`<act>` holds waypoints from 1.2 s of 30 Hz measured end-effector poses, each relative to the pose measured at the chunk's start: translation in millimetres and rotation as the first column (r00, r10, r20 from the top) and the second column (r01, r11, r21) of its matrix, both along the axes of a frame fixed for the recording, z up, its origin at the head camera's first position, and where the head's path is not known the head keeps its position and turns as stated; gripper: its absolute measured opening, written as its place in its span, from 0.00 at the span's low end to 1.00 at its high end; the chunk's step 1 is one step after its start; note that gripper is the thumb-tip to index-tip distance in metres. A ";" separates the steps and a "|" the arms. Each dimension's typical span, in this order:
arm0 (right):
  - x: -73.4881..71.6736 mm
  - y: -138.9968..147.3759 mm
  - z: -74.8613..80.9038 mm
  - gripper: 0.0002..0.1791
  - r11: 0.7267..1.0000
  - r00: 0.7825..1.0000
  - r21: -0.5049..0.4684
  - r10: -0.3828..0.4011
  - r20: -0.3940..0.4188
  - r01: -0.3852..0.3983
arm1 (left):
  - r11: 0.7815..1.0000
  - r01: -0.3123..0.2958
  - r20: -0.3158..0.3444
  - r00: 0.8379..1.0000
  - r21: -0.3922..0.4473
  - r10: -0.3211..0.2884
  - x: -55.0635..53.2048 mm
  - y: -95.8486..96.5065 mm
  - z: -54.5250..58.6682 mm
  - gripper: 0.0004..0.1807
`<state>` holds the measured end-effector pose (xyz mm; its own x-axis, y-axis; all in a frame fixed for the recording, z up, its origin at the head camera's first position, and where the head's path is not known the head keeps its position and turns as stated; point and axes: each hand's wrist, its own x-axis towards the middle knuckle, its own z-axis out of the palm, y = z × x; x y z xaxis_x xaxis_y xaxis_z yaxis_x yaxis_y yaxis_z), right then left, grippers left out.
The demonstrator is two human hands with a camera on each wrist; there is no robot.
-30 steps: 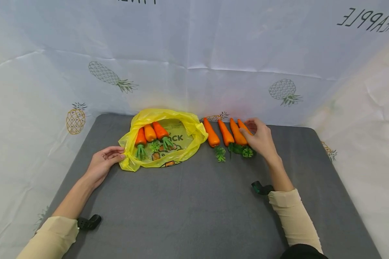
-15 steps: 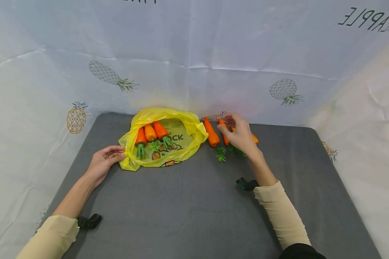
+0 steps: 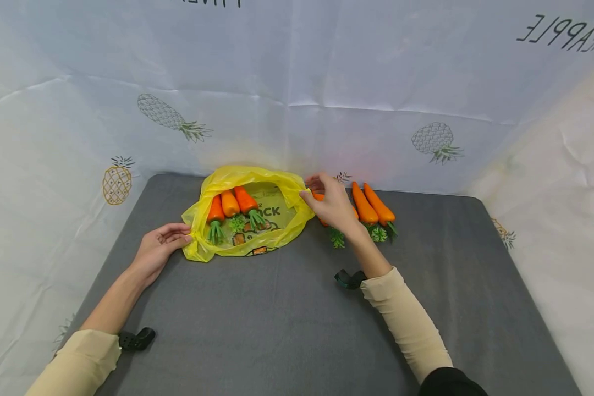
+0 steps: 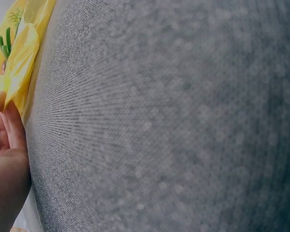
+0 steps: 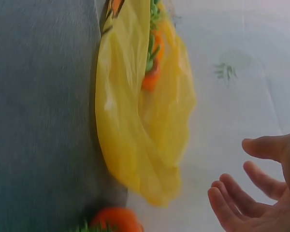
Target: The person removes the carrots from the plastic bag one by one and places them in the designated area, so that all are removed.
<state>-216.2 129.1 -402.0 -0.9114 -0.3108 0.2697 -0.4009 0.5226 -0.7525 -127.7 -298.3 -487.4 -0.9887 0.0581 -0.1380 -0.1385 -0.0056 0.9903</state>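
A yellow plastic bag [image 3: 254,174] lies with its mouth toward me, and three orange carrots [image 3: 230,203] with green tops rest inside. My left hand [image 3: 154,250] pinches the bag's left edge between thumb and fingers; the left wrist view shows this grip on the yellow film [image 4: 25,58]. At the bag's right edge, my right hand [image 3: 333,206] hovers over loose carrots and partly hides two of them. The right wrist view shows that hand [image 5: 261,193] with fingers apart, holding nothing, beside the bag [image 5: 121,125]. Two more carrots [image 3: 379,206] lie right of it.
Everything sits at the back of a dark grey table [image 3: 277,319]. Directly behind rises a white cloth [image 3: 297,126] printed with pineapples, which also hangs along the sides. Black camera mounts are strapped to both wrists.
My right hand has moved left from the rightmost carrot, across the row, to the bag's right edge. The rightmost carrots are uncovered now. My left hand and the bag have stayed put.
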 end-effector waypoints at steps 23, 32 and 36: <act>-19.8 -94.8 -40.1 0.21 0.984 0.981 0.089 0.144 0.130 -0.156 | 1.000 0.014 0.012 1.000 0.012 -0.015 0.0 -2.6 -0.8 0.15; -24.4 -111.9 -54.9 0.28 0.975 0.968 0.146 0.134 0.211 -0.167 | 1.000 0.011 0.016 1.000 0.011 -0.011 0.2 -2.1 -0.4 0.16; -24.6 -116.5 -58.9 0.31 0.976 0.968 0.158 0.116 0.222 -0.153 | 1.000 0.008 0.010 1.000 0.011 -0.008 0.2 -1.8 -0.6 0.16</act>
